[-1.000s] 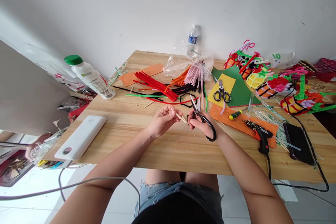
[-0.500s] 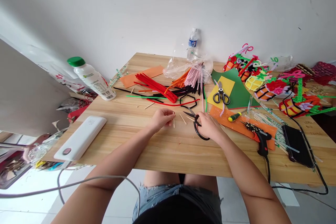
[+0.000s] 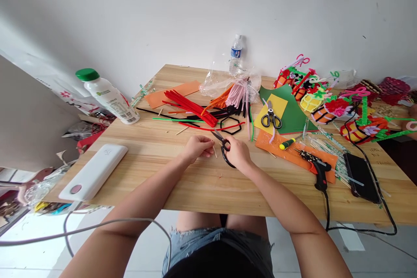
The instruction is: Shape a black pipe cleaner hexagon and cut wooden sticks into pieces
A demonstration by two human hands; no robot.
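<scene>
While the right hand [image 3: 238,153] grasps the black-handled scissors [image 3: 224,142], its fingers wrapped about the handles so that the blades point away from the body and toward the left, a thin wooden stick [image 3: 215,152] sits at the fingertips of the left hand [image 3: 199,147]. The left fingers are drawn together, but I cannot tell whether they pinch the stick or merely adjoin it. Both hands are low over the worktop [image 3: 195,191], probably for steadiness. Just beyond the blades lies a black hexagon [image 3: 232,133], with bundled red pipe cleaners [image 3: 192,106] behind to the left, presumably grouped by colour for easy picking. To the right, a second pair of scissors [image 3: 271,118] rests on a yellow sheet [image 3: 276,104]; nearer, a glue gun [image 3: 321,171] lies partly over an orange strip [image 3: 265,141], perhaps protecting the wood. Farther right stand pipe-cleaner baskets [image 3: 365,130], seemingly set aside for working room.
</scene>
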